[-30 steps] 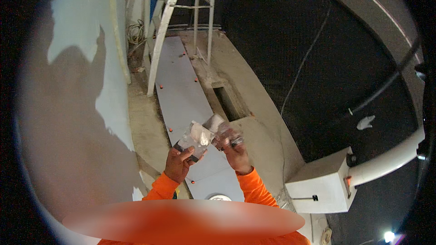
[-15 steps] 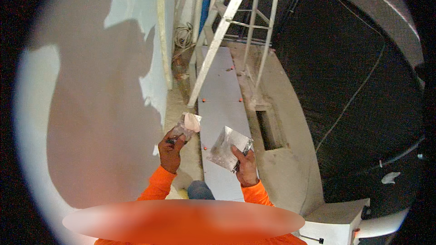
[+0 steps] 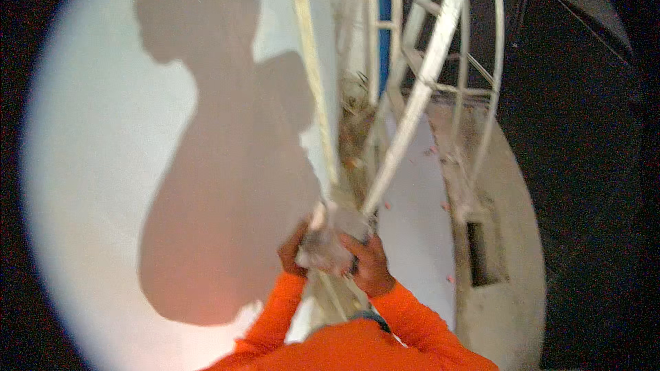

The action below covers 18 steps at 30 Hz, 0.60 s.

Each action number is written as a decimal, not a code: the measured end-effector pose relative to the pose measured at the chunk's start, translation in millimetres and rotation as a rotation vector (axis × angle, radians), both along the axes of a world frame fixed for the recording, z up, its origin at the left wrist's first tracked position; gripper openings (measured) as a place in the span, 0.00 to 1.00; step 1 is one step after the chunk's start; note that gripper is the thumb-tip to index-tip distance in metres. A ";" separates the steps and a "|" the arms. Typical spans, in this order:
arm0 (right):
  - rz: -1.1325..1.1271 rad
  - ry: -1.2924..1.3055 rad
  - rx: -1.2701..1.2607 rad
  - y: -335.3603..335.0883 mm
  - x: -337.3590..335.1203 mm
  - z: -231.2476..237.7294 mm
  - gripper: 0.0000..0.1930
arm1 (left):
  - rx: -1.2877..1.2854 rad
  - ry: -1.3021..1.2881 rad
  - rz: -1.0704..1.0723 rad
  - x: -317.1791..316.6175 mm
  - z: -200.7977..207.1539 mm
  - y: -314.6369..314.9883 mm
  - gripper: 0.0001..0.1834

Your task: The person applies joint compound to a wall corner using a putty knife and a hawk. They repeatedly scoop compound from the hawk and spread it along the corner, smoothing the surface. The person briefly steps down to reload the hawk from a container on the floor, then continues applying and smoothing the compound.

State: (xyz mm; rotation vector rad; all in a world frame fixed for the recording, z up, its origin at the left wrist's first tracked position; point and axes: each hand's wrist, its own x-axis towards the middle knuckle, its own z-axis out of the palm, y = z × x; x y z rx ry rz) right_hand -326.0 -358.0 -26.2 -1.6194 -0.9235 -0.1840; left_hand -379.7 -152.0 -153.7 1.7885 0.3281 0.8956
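Observation:
Both hands are close together in front of me, low in the view, and motion smears them. My left hand [image 3: 293, 251] is closed on a small putty knife, mostly hidden behind the other blade; a pale lump [image 3: 318, 217], like filler paste, shows at its upper edge. In my right hand [image 3: 371, 264] is a wide scraper with a flat metal blade [image 3: 326, 250], the thumb lying across its face. The two blades overlap or touch; which edge meets which cannot be made out.
A pale wall [image 3: 96, 165] with my shadow on it rises at the left, a yellowish strip [image 3: 313, 82] along its edge. A stepladder [image 3: 426, 79] stands ahead on the right. Beyond the grey floor panel [image 3: 416, 233] are a rectangular hole [image 3: 485, 254] and a concrete ledge edge [image 3: 533, 233] beside a dark area.
My view has turned left toward the wall. The hands, apart before, have come together; the putty knife and scraper blades now overlap.

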 end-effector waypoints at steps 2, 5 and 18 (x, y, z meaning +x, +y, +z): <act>0.321 0.630 0.297 20.8 15.5 25.3 0.20 | -0.125 -0.090 0.121 -6.0 13.2 4.1 0.21; 0.519 1.124 0.834 53.7 53.2 65.6 0.22 | -0.311 -0.126 0.172 -26.1 39.7 2.5 0.22; 0.342 0.163 0.637 237.8 266.1 257.0 0.23 | -0.881 -0.150 -0.228 -25.3 76.2 36.2 0.30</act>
